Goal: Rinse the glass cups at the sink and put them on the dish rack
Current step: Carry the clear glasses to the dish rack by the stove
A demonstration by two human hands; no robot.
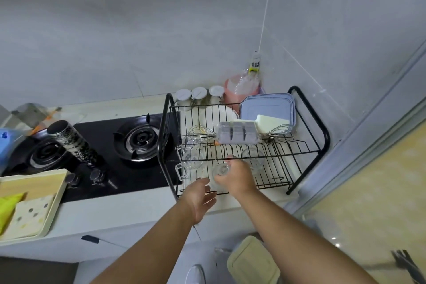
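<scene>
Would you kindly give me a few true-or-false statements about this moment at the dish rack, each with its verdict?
1. The right hand grips a glass cup at the dish rack. True.
2. The left hand holds a second cup. False: its fingers are relaxed and hold nothing.
3. A whisk lies on the rack's upper tier. True.
4. The rack holds no other glassware. False: a glass mug already sits on the lower tier, left of the held cup.
5. The gas stove stands to the right of the rack. False: it is on the rack's left.
</scene>
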